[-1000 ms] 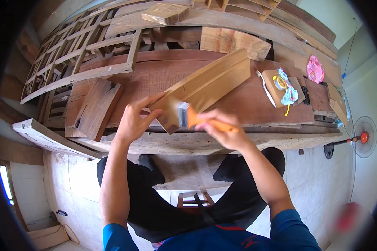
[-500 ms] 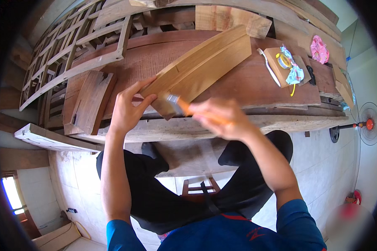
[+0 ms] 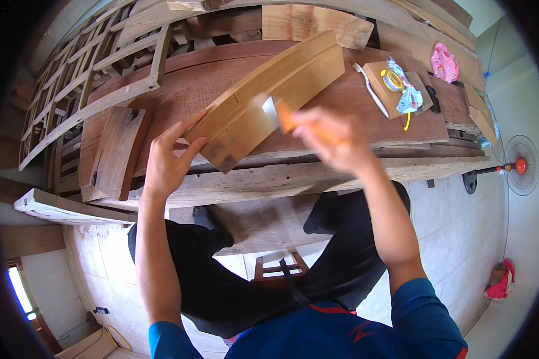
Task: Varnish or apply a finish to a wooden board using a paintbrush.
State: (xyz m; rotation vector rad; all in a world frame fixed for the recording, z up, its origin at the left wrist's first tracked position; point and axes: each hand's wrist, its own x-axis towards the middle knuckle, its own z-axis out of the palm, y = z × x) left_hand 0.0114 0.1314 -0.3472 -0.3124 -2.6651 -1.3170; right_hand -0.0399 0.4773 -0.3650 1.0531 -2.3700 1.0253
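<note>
Near the bottom middle stands a small wooden stool (image 3: 279,269). Above it, the left hand (image 3: 167,158) grips the curved wood piece's (image 3: 269,102) low end. The blurry right hand (image 3: 332,134) is closed around an orange-handled scraper (image 3: 275,112) touching that wood. A fan (image 3: 521,166) stands far right.

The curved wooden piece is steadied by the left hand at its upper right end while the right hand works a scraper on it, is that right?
Not quite. In the head view the left hand steadies the curved wooden piece at its lower left end; the right hand works the scraper on it.
</note>
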